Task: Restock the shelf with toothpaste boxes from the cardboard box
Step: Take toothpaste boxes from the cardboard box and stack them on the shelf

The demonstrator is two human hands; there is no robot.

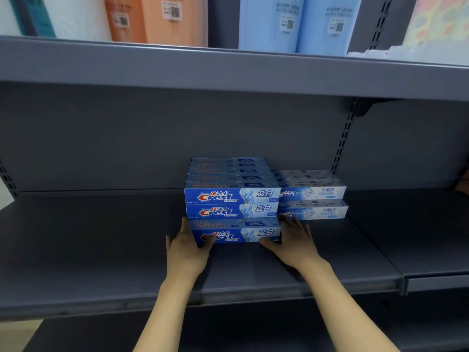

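hands (189,243) (294,238) gripping front toothpaste box (236,231), pale boxes (312,196) beside, right fingers seemingly curled

A shop: grey metal shelving (228,69) stocked with toothpaste boxes (232,196) and labelled packs (162,19).

Above, we see tall packs standing side by side on the upper board (228,69): a white pack (78,16) at the left, two orange packs (154,19) with small QR labels, then two pale blue packs (297,21) labelled likewise. At the far right we make out a pastel patterned pack (439,24). A slotted upright (344,138) runs down the grey back panel (127,138).
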